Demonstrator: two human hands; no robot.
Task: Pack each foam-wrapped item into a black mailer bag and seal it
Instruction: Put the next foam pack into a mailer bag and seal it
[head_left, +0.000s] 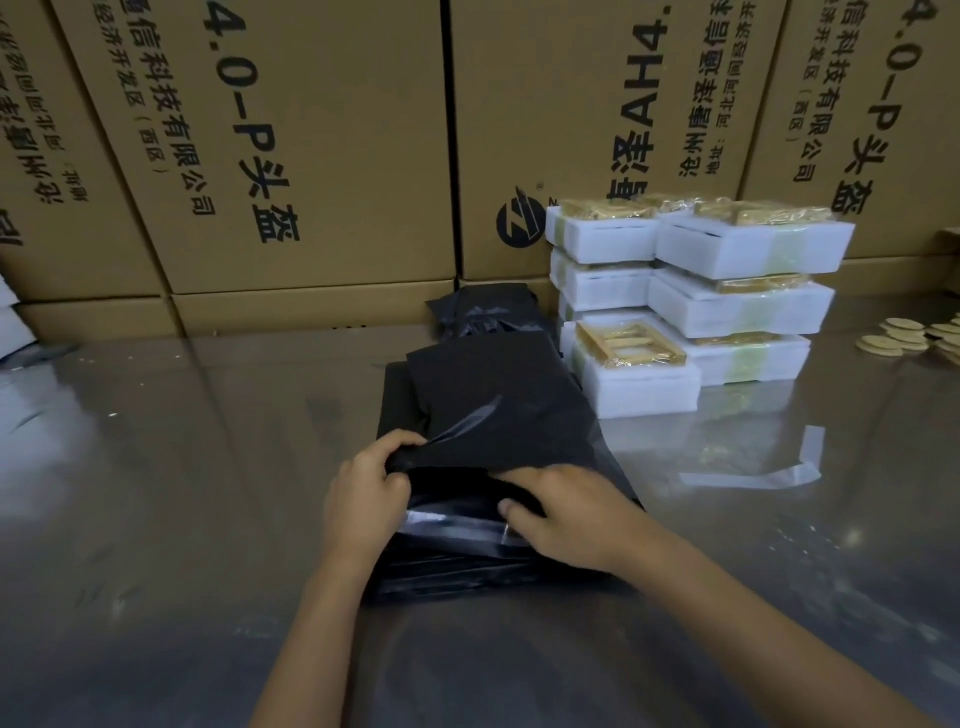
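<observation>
A black mailer bag (498, 415) lies open-mouthed on the table, beside stacked white foam-wrapped items (727, 306).

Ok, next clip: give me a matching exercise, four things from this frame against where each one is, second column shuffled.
Things:
1. black mailer bag
2. foam-wrapped items
3. clear backing strip
4. round tan discs

Places:
A. stacked against the cardboard boxes
B. far right edge of the table
C. under both hands
D. loose on the table, right of the hands

Pairs: 1-C, 2-A, 3-D, 4-B
</observation>
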